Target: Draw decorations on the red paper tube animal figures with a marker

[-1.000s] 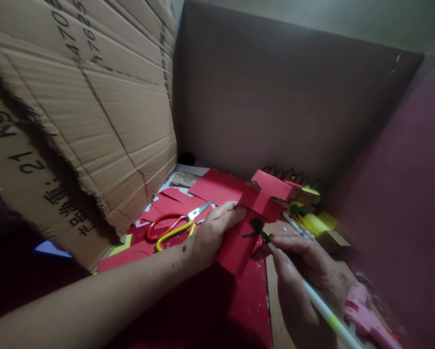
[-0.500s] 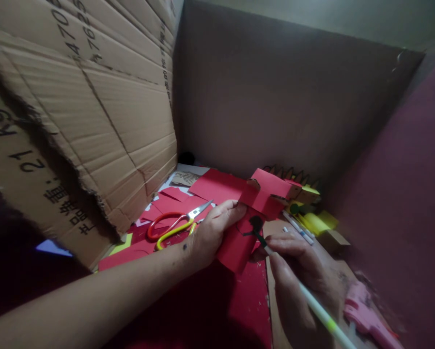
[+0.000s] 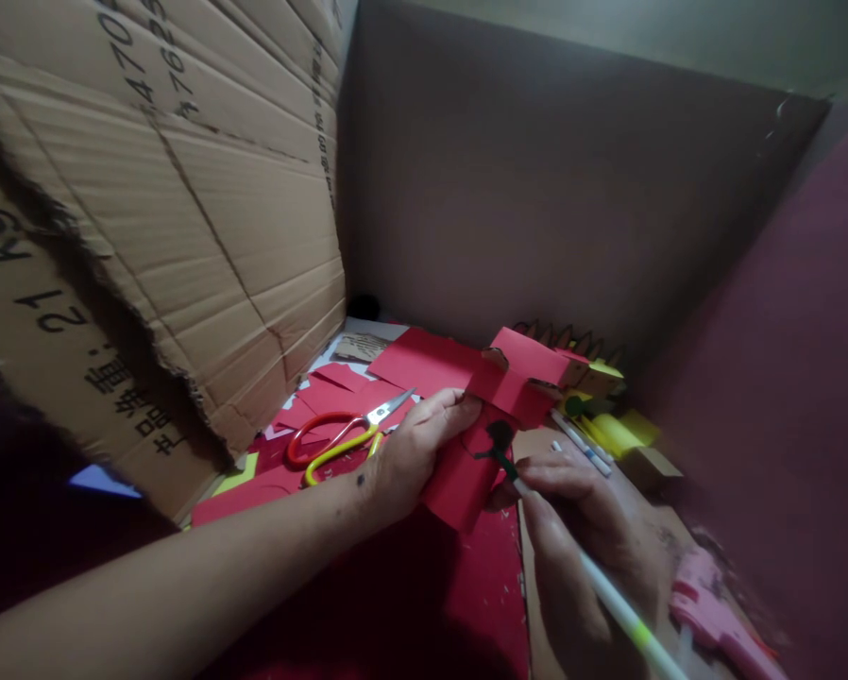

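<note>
Two things held: left hand (image 3: 420,453) pinches folded red paper piece (image 3: 456,491) above red surface (image 3: 396,595); right hand (image 3: 601,519) grips white pen (image 3: 617,598), green tip (image 3: 507,466) at dark patch (image 3: 499,435) on paper; scissors (image 3: 338,453) beside left hand, pink glue gun (image 3: 707,600) near right hand

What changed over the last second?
Slight shift only: the right hand and the green-tipped marker it holds eased a little left and down in the picture. Nothing was grasped or released. The left hand still holds the red paper piece; the scissors and pink glue gun stayed put.
</note>
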Demonstrator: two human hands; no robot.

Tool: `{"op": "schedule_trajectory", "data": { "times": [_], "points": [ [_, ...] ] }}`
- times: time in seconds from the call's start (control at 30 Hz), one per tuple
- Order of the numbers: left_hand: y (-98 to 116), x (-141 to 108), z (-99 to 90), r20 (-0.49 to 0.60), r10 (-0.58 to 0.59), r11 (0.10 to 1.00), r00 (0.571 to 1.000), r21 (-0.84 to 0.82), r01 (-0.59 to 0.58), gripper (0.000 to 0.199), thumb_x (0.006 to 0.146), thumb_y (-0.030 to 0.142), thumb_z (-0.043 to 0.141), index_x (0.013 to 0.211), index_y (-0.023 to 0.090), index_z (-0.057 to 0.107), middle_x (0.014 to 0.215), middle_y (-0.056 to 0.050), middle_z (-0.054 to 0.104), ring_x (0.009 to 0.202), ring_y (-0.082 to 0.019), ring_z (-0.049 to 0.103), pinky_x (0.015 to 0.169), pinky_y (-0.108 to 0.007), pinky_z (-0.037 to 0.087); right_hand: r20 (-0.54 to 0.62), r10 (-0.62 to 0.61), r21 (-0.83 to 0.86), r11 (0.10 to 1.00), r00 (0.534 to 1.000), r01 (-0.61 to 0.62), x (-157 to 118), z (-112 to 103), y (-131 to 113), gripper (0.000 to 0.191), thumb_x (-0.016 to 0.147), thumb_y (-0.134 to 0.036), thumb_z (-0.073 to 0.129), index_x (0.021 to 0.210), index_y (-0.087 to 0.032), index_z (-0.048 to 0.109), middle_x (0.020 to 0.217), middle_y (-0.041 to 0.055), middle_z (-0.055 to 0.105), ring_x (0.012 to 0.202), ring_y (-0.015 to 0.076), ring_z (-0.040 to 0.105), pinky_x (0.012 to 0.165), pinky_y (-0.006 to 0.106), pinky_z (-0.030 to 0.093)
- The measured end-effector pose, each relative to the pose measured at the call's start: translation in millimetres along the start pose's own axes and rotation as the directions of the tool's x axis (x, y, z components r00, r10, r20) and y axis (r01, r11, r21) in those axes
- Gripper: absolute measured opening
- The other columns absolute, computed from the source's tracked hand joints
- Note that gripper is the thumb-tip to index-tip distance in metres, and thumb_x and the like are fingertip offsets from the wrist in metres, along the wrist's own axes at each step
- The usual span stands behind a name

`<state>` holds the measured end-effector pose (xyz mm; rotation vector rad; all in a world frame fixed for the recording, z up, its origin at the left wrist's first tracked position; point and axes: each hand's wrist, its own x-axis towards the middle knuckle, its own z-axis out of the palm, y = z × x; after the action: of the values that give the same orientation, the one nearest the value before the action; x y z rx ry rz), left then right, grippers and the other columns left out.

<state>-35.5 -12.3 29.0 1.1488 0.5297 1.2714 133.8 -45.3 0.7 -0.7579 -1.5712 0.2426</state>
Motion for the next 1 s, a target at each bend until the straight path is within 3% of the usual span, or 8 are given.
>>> {"op": "schedule_trajectory", "data": {
  "times": [0.53, 0.73, 0.87, 1.0],
  "points": [
    [-1.2, 0.0, -0.8, -0.001, 0.015, 1.000, 1.000, 0.005, -0.015, 0.030, 0.091, 0.046, 0.063, 0.084, 0.017, 0.062, 0.074, -0.004, 0.064, 0.064, -0.016, 0.057, 0.059, -0.028, 0.047, 0.038, -0.011, -0.018, 1.000, 0.999, 0.012, 2.3, 1.4, -3.3, 0.019, 0.084, -0.024, 0.071, 0.093, -0.040, 0.074, 0.083, 0.0064, 0.072, 0.075, 0.0308, 0.069, 0.065, 0.048, 0.058],
    [3.1, -1.4, 0.1, 0.009, 0.000, 1.000, 1.000, 0.007, 0.000, 0.030, 0.089, 0.046, 0.065, 0.082, 0.018, 0.062, 0.075, -0.005, 0.065, 0.064, -0.018, 0.058, 0.060, -0.029, 0.046, 0.078, -0.034, 0.014, 0.999, 0.996, 0.033, -1.1, 7.2, -9.6, 0.017, 0.090, -0.016, 0.063, 0.095, -0.032, 0.068, 0.083, 0.0017, 0.072, 0.073, 0.0215, 0.069, 0.065, 0.036, 0.058],
    [3.3, -0.8, 0.1, 0.040, -0.005, 1.000, 0.999, 0.004, 0.005, 0.031, 0.089, 0.049, 0.064, 0.081, 0.019, 0.061, 0.074, -0.004, 0.064, 0.063, -0.017, 0.057, 0.060, -0.031, 0.047, 0.104, -0.109, 0.010, 0.994, 0.989, 0.109, 2.6, 7.8, -13.0, 0.020, 0.090, -0.007, 0.060, 0.094, -0.025, 0.066, 0.086, -0.0011, 0.071, 0.074, 0.0134, 0.070, 0.066, 0.025, 0.058],
    [0.9, 0.1, 0.0, -0.002, 0.009, 1.000, 1.000, 0.010, -0.009, 0.029, 0.089, 0.046, 0.064, 0.080, 0.018, 0.062, 0.074, -0.003, 0.062, 0.064, -0.016, 0.056, 0.062, -0.030, 0.047, 0.056, -0.134, -0.003, 0.991, 0.989, 0.134, 6.0, 7.9, -11.1, 0.020, 0.090, -0.006, 0.062, 0.096, -0.025, 0.065, 0.087, -0.0024, 0.070, 0.077, 0.0116, 0.070, 0.068, 0.022, 0.057]
  ]
}}
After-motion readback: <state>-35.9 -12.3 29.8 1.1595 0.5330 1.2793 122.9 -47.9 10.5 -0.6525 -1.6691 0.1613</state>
